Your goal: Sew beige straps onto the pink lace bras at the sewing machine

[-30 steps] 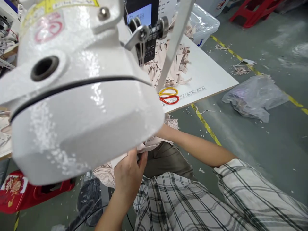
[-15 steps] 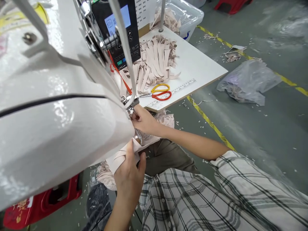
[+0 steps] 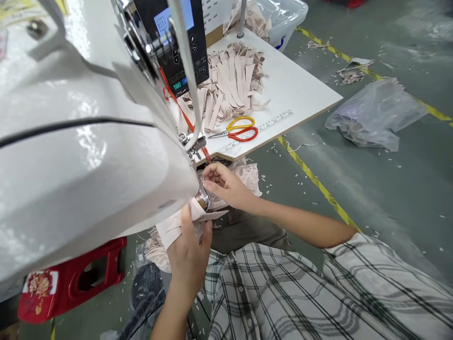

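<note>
My left hand (image 3: 189,248) holds pale pink fabric (image 3: 173,225), its fingers on top, against the end of the sewing machine's metal free arm (image 3: 204,196). One edge of the cloth sticks out to the right. My right hand (image 3: 228,186) is just right of that arm, its fingers loosely curled and the thumb apart; I see nothing between them. Pink lace fabric (image 3: 249,175) hangs behind and below my right wrist. The white sewing machine (image 3: 106,174) covers the left side, and its head hides part of the cloth.
On the white tabletop (image 3: 300,89) lie yellow-and-red-handled scissors (image 3: 242,128), a printed ruler scale and a heap of pale pink strips (image 3: 233,80). A control panel (image 3: 177,47) stands behind the machine head. A red stool (image 3: 78,283) is lower left; a plastic bag (image 3: 375,113) lies on the floor.
My right hand has drawn away from the needle area, down and to the right, and its fingers have loosened. The left hand keeps its hold, and a fabric edge now juts out to the right.
</note>
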`<state>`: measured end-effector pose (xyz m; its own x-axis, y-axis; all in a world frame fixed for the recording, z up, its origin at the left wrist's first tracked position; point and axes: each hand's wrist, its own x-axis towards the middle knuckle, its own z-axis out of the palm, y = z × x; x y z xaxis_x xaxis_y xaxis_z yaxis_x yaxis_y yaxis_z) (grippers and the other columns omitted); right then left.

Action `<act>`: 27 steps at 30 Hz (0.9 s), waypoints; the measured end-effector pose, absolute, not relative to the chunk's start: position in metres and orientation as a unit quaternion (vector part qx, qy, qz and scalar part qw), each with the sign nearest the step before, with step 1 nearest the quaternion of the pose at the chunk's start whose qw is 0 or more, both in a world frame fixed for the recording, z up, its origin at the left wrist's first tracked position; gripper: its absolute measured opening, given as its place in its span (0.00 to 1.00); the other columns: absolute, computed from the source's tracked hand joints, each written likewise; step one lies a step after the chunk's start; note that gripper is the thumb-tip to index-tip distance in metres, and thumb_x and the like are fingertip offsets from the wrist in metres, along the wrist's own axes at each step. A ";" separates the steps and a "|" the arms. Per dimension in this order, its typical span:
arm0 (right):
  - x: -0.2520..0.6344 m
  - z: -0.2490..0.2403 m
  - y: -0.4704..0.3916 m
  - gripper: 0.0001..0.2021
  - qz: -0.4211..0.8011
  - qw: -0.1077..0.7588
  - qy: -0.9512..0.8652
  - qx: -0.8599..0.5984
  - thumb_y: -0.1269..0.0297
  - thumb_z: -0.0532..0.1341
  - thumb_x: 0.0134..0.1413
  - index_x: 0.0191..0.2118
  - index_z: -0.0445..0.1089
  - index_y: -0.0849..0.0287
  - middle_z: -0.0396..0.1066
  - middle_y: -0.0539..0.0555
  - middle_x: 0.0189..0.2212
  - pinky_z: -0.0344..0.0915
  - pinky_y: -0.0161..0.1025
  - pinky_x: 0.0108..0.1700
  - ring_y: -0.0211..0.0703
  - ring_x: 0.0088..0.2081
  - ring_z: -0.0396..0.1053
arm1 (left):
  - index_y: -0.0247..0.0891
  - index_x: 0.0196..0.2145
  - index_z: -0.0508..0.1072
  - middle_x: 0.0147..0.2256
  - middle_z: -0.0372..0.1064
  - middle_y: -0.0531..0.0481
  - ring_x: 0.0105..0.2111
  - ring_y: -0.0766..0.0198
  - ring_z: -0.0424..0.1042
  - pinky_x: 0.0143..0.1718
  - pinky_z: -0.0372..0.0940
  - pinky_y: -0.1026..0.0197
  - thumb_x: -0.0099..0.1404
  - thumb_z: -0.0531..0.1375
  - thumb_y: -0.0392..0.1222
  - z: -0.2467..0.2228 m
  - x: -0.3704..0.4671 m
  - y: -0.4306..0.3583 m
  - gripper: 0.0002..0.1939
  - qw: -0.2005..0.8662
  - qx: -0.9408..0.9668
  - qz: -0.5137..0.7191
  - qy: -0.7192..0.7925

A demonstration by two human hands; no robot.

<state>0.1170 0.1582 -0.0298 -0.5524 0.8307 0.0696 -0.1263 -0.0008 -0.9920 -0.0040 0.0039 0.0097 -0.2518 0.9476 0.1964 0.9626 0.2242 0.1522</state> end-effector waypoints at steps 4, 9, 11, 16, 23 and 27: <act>0.122 -0.029 0.152 0.12 0.652 0.349 -0.605 -0.295 0.55 0.61 0.61 0.45 0.64 0.55 0.66 0.51 0.38 0.65 0.36 0.38 0.38 0.37 0.65 | 0.31 0.71 0.40 0.58 0.66 0.26 0.48 0.40 0.76 0.37 0.75 0.52 0.67 0.59 0.57 0.001 -0.006 0.001 0.48 0.043 -0.592 -0.167 -0.788; 0.134 -0.030 0.145 0.14 0.619 0.364 -0.630 -0.296 0.52 0.64 0.58 0.43 0.65 0.56 0.68 0.52 0.38 0.66 0.39 0.42 0.41 0.39 0.68 | 0.30 0.71 0.32 0.61 0.60 0.22 0.54 0.38 0.72 0.43 0.75 0.49 0.68 0.60 0.53 -0.004 0.009 -0.001 0.50 0.023 -0.611 -0.176 -0.771; 0.142 -0.028 0.138 0.15 0.596 0.369 -0.645 -0.303 0.52 0.65 0.56 0.43 0.66 0.56 0.70 0.53 0.39 0.66 0.41 0.46 0.43 0.41 0.69 | 0.29 0.71 0.30 0.64 0.55 0.21 0.60 0.38 0.66 0.50 0.72 0.47 0.68 0.61 0.49 -0.008 0.027 -0.006 0.51 0.028 -0.638 -0.197 -0.744; 0.169 -0.022 0.116 0.14 0.687 0.281 -0.604 -0.291 0.51 0.61 0.61 0.39 0.71 0.58 0.72 0.52 0.35 0.66 0.37 0.38 0.40 0.37 0.69 | 0.28 0.71 0.32 0.62 0.59 0.21 0.57 0.38 0.69 0.49 0.73 0.47 0.66 0.63 0.49 -0.012 0.059 -0.027 0.53 -0.060 -0.698 -0.240 -0.672; 0.185 -0.009 0.117 0.18 0.830 0.152 -0.492 -0.215 0.48 0.64 0.56 0.35 0.72 0.61 0.67 0.47 0.26 0.57 0.32 0.29 0.32 0.26 0.62 | 0.40 0.59 0.65 0.46 0.76 0.42 0.46 0.55 0.76 0.46 0.71 0.55 0.70 0.55 0.37 0.029 0.019 -0.028 0.20 -0.143 -0.692 -0.352 -0.614; 0.177 -0.001 0.118 0.15 0.750 0.034 -0.654 -0.097 0.53 0.59 0.62 0.39 0.74 0.60 0.71 0.49 0.30 0.59 0.33 0.33 0.34 0.30 0.65 | 0.35 0.57 0.67 0.52 0.70 0.34 0.54 0.47 0.70 0.51 0.66 0.47 0.71 0.54 0.44 0.034 0.009 -0.009 0.20 -0.148 -0.758 -0.261 -0.579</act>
<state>0.1767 0.1184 -0.0009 -0.9787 0.1783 -0.1015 0.0764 -0.1425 -0.9868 0.0086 -0.0085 0.0337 0.1936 0.9549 0.2253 0.8006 -0.2865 0.5263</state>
